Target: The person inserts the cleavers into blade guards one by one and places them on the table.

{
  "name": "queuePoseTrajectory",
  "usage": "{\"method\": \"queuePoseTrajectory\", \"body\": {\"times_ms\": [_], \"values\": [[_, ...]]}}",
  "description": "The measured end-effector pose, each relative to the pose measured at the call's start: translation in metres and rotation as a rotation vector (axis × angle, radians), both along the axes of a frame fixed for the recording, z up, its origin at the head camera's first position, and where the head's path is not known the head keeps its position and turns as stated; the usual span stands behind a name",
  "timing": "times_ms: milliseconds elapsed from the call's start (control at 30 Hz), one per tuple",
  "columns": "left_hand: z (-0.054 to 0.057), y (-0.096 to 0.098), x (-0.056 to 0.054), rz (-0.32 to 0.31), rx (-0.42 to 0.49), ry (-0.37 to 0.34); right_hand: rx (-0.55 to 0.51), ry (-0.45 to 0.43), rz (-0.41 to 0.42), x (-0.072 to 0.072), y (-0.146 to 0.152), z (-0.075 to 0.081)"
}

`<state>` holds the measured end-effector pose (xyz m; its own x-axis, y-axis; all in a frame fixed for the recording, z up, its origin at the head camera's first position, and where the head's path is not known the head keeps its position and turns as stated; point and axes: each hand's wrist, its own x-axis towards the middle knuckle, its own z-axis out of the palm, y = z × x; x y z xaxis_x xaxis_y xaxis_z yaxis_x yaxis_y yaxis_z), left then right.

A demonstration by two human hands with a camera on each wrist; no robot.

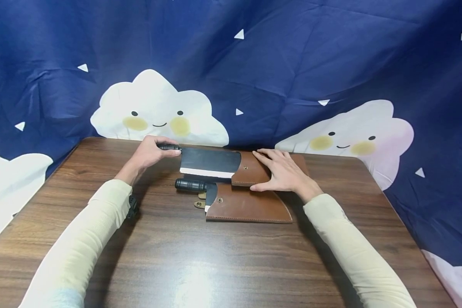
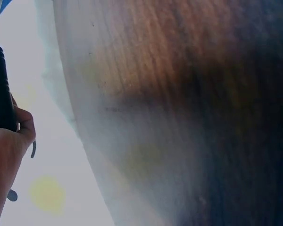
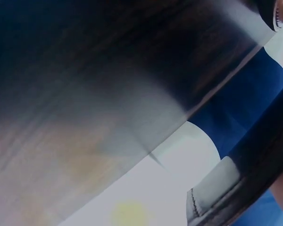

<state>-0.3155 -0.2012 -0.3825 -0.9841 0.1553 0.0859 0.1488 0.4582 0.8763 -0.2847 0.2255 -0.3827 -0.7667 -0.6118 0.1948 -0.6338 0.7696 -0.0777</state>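
Observation:
At the back of the table, a cleaver (image 1: 211, 161) with a dark blade and a bright cutting edge lies partly inside a brown leather sheath (image 1: 250, 171). My left hand (image 1: 150, 149) grips its black ribbed handle (image 2: 1, 89), with the thumb along the near side. Spread across the sheath, my right hand (image 1: 282, 171) holds it with the thumb at the near edge and fingers at the far edge. The right wrist view shows the sheath's stitched edge (image 3: 245, 181) close up. Much of the blade's far end is hidden in the leather.
Just in front lies a second cleaver in a brown sheath (image 1: 250, 207), its black handle (image 1: 190, 185) pointing left, with a strap with a snap (image 1: 199, 204) loose beside it. The wooden table (image 1: 215, 265) ends at a blue curtain (image 1: 254, 64) with clouds.

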Motion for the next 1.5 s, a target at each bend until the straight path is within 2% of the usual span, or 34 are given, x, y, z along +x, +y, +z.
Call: {"method": "queuePoseTrajectory", "body": {"times_ms": [233, 1000, 1500], "values": [[-0.001, 0.003, -0.001, -0.01, -0.01, 0.027, 0.001, 0.015, 0.0, 0.001, -0.003, 0.004], [0.003, 0.014, 0.002, -0.011, 0.012, -0.006, 0.018, 0.009, 0.004, 0.002, -0.014, 0.008], [0.002, 0.019, 0.003, 0.001, 0.015, 0.006, 0.06, 0.031, -0.009, 0.0, -0.02, 0.007]]}}
